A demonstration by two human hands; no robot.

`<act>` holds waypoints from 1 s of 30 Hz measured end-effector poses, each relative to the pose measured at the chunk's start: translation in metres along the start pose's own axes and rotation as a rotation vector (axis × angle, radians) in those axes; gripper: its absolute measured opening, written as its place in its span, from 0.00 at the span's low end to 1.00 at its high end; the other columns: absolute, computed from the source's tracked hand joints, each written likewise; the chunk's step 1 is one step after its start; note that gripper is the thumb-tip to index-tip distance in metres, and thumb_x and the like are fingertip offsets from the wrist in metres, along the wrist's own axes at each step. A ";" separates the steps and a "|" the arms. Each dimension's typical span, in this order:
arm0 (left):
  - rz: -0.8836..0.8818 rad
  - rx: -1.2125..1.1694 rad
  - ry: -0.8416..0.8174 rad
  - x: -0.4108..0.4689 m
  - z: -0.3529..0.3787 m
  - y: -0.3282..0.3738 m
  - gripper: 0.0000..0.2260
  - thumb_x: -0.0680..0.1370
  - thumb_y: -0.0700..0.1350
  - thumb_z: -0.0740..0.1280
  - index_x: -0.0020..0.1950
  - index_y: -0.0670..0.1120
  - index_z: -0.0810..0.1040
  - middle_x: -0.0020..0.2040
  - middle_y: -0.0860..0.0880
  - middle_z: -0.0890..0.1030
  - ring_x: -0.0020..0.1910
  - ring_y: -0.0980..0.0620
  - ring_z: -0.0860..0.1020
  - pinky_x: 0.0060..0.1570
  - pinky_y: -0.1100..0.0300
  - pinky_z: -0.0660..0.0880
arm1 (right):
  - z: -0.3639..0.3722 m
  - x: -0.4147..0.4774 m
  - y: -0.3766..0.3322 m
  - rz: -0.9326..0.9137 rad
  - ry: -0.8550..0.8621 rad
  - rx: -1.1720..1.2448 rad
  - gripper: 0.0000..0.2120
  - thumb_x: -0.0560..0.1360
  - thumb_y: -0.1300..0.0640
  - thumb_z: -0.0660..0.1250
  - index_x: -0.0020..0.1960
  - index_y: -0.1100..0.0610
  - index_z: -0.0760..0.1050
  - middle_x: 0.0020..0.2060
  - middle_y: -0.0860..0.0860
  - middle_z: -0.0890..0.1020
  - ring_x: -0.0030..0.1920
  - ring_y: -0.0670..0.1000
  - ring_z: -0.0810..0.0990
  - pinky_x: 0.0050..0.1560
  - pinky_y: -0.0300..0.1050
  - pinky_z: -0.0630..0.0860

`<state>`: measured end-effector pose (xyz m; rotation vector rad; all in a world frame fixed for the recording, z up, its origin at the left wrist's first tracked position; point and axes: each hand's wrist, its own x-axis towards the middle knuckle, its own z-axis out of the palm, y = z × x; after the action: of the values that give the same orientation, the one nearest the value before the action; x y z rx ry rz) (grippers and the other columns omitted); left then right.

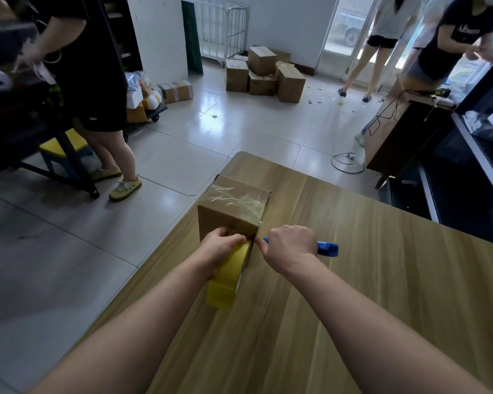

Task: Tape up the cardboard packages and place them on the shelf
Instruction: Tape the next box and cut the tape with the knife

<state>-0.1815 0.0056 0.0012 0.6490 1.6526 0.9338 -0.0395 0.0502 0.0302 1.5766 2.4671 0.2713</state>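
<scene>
A small cardboard box (234,207) stands near the left edge of the wooden table (367,280). Clear tape covers its top. My left hand (219,248) grips a yellow roll of tape (227,280) pressed against the box's near face. My right hand (289,247) grips a blue-handled cutter (328,248), its tip at the box's lower right corner beside the tape.
A person in black stands at the left by a dark rack and a yellow stool (64,149). Several cardboard boxes (265,72) are stacked on the floor at the back. Two people stand at the back right near a wooden desk (402,132). A black shelf (467,172) lines the right.
</scene>
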 end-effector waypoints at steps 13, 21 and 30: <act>-0.002 0.010 -0.038 -0.003 -0.005 0.000 0.18 0.77 0.47 0.69 0.66 0.47 0.73 0.47 0.50 0.76 0.44 0.52 0.76 0.41 0.59 0.76 | -0.009 -0.005 0.006 0.049 0.176 0.429 0.24 0.75 0.31 0.60 0.57 0.50 0.70 0.38 0.48 0.77 0.38 0.52 0.77 0.33 0.41 0.66; 0.006 0.021 -0.040 -0.007 -0.011 -0.001 0.20 0.76 0.46 0.70 0.68 0.46 0.73 0.52 0.48 0.78 0.51 0.48 0.77 0.49 0.56 0.76 | -0.005 0.018 -0.021 0.076 0.108 0.495 0.32 0.75 0.39 0.67 0.75 0.43 0.59 0.56 0.51 0.80 0.54 0.56 0.80 0.45 0.47 0.74; 0.016 0.105 -0.081 -0.008 -0.016 -0.009 0.23 0.79 0.45 0.66 0.73 0.45 0.68 0.57 0.48 0.74 0.50 0.52 0.73 0.51 0.60 0.71 | -0.003 0.023 -0.025 0.092 0.144 0.435 0.18 0.76 0.44 0.68 0.62 0.48 0.68 0.48 0.48 0.80 0.40 0.51 0.72 0.38 0.43 0.68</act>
<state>-0.1946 -0.0093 -0.0001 0.7628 1.6347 0.8262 -0.0709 0.0606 0.0246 1.8968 2.7000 -0.1586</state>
